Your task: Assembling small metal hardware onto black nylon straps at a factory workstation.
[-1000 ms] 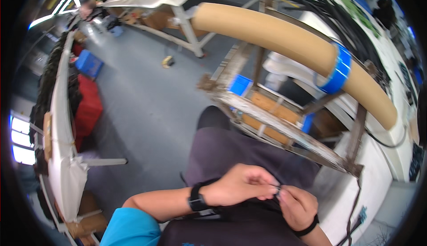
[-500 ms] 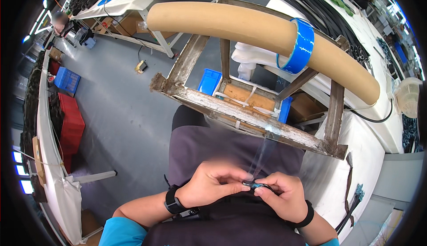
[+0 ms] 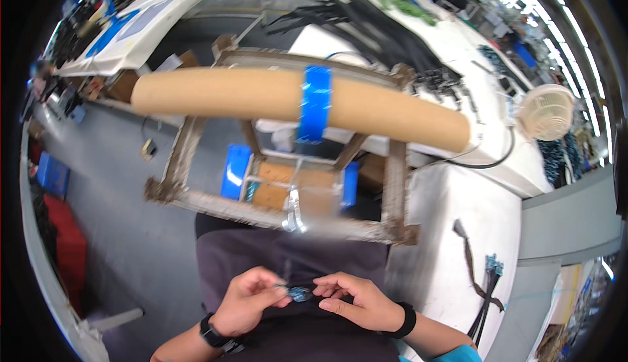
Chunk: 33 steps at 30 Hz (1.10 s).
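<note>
Low in front of my body, my left hand [image 3: 252, 300] pinches a small dark piece with shiny blue patches [image 3: 299, 294] between thumb and fingertips. What kind of thing it is, I cannot make out through the blur. Just right of it, my right hand [image 3: 356, 303] has its fingers apart and holds nothing. Beyond the hands stands a worn metal frame [image 3: 216, 213] with a long brown cardboard tube [image 3: 222, 90] across it. A wide ring of blue tape [image 3: 316, 103] sits around the tube. From the frame's near bar hangs a clear, shiny strip [image 3: 293, 211].
To the right, a white-covered surface [image 3: 435, 283] carries black straps with blue ends [image 3: 494, 267]. Farther back lie many black strips [image 3: 373, 28] and a beige fan [image 3: 546, 112]. Blue bins [image 3: 235, 171] sit below the frame. Red crates [image 3: 65, 244] stand at the left.
The view has swung right, so the frame and tube appear farther left. My right hand has let go of the small piece and opened; my left hand keeps it.
</note>
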Motion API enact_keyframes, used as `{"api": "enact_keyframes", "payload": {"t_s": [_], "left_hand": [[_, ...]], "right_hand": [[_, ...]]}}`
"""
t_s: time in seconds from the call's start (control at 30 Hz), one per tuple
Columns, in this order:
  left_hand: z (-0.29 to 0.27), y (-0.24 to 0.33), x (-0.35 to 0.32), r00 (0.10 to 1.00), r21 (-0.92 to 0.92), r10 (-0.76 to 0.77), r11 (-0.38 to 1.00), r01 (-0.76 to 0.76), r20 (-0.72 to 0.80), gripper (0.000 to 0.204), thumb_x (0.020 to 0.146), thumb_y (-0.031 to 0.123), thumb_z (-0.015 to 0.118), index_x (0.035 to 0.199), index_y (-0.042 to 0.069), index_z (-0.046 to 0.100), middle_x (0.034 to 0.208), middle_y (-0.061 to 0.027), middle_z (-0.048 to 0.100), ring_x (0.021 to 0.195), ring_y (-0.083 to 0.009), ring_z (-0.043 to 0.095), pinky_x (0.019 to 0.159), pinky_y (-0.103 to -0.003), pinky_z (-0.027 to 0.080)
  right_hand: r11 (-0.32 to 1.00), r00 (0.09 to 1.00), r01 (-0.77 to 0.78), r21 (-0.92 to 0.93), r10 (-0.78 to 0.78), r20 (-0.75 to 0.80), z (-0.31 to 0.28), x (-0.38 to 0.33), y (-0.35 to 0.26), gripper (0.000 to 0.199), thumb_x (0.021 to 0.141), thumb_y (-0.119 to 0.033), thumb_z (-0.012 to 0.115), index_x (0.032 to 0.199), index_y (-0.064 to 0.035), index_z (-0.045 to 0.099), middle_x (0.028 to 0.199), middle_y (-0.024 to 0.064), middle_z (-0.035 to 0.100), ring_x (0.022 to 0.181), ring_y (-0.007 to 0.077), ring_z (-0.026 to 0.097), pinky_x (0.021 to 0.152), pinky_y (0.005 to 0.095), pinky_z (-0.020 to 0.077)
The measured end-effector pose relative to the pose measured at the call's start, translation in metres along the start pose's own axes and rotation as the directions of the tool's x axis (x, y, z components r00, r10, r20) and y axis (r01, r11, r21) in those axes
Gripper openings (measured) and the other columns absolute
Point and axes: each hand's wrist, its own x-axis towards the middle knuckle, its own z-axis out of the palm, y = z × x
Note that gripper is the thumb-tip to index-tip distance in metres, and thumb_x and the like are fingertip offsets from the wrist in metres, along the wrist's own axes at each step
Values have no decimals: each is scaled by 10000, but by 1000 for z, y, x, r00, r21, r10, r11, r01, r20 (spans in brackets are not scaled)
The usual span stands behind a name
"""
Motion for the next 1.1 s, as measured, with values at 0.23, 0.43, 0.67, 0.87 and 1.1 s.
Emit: {"api": "enact_keyframes", "payload": {"t_s": [0.23, 0.43, 0.67, 0.87, 1.1], "left_hand": [[1, 6, 1, 999, -46, -34, 998, 36, 39, 159, 869, -36, 585, 1024, -17, 610, 868, -96, 645, 766, -168, 661, 731, -277, 565], [-2, 7, -5, 999, 54, -26, 998, 24, 29, 148, 851, -54, 594, 993, -21, 616, 873, -132, 659, 781, -190, 670, 726, -294, 564], [2, 16, -7, 980, 71, -22, 997, 8, 197, 219, 817, -84, 629, 1034, -54, 617, 945, -159, 662, 861, -198, 672, 803, -293, 560], [0, 21, -13, 976, 95, 3, 995, -24, 216, 257, 814, -25, 668, 1068, -29, 622, 973, -100, 670, 888, -146, 658, 805, -258, 542], [-7, 18, -9, 972, 89, -45, 996, 25, 231, 262, 769, -68, 689, 1023, -52, 626, 957, -115, 629, 875, -181, 660, 779, -276, 564]], "right_hand": [[998, 819, -11, 61, 44, -572, -100, -46, 4, 177, 917, -161, 586, 969, 5, 612, 811, 24, 630, 744, 79, 558, 698, 225, 455], [940, 575, 0, -341, -279, -769, -224, -3, -25, 213, 906, -199, 588, 967, 5, 597, 830, 23, 612, 728, 89, 512, 684, 229, 420], [332, 397, -626, -706, -643, -655, -446, 84, 14, 536, 868, -347, 598, 1223, 44, 511, 1202, 271, 534, 1139, 387, 500, 974, 425, 387], [16, 466, -861, -509, -379, -800, -520, 134, 28, 381, 943, -367, 385, 1090, -88, 597, 996, 177, 648, 983, 361, 595, 821, 488, 429], [130, 433, -851, -510, -377, -819, -596, 102, 44, 348, 851, -232, 484, 1030, 51, 578, 977, 301, 615, 953, 430, 589, 835, 463, 447]]}}
